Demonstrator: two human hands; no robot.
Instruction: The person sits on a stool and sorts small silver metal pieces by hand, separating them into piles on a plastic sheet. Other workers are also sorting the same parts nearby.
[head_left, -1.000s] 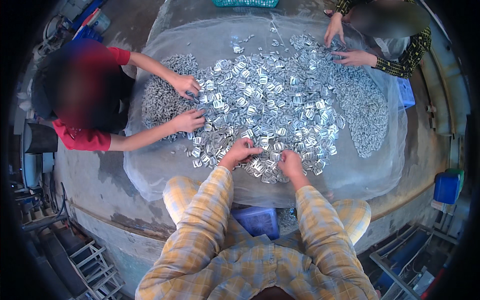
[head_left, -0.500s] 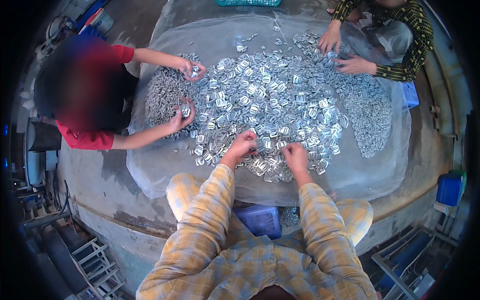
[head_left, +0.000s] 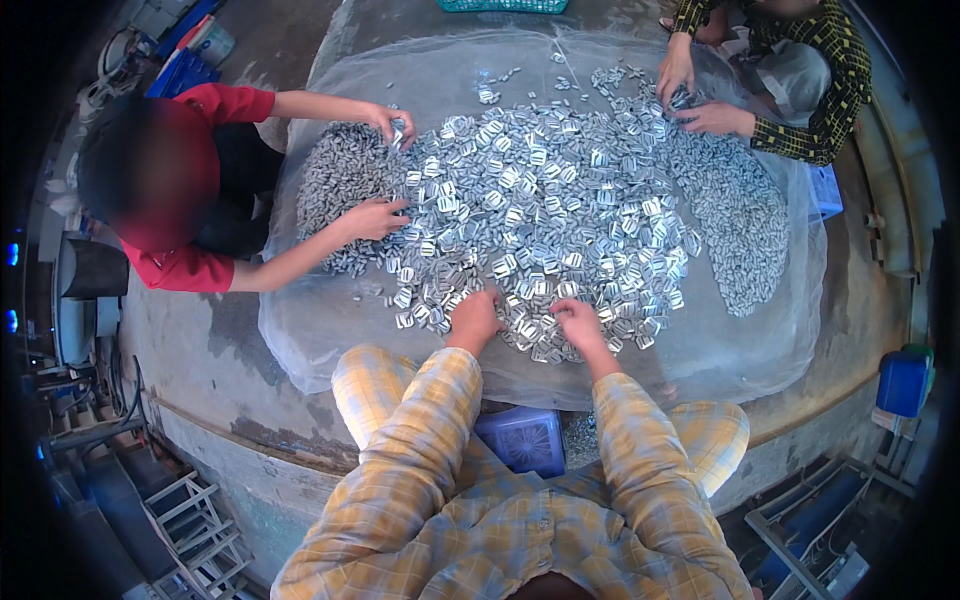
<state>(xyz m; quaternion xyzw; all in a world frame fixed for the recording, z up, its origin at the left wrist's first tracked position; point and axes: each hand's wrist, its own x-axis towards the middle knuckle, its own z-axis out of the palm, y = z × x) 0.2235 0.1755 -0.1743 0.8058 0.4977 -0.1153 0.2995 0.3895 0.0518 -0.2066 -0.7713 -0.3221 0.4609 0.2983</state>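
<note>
A broad heap of shiny metal buckle-like pieces with slots (head_left: pixel 540 180) is spread over a translucent sheet in front of me. My left hand (head_left: pixel 474 322) is at the heap's near edge, its fingers curled inward among the pieces. What they hold, if anything, is hidden. Just to the right, my right hand (head_left: pixel 580 325) touches the pieces with thumb and fingers pinched together. Whatever is in that pinch is too small to make out.
Small grey metal slugs form piles at left (head_left: pixel 345 190) and right (head_left: pixel 740 220). A person in red sleeves (head_left: pixel 180 180) works at left; another in a dark patterned shirt (head_left: pixel 810 90) works at far right. A blue-purple plastic basket (head_left: pixel 522 440) sits between my knees.
Both my hands have drawn back slightly toward me, the left one more. The red-sleeved person's hands have shifted, and the near one has turned down onto the heap's left edge.
</note>
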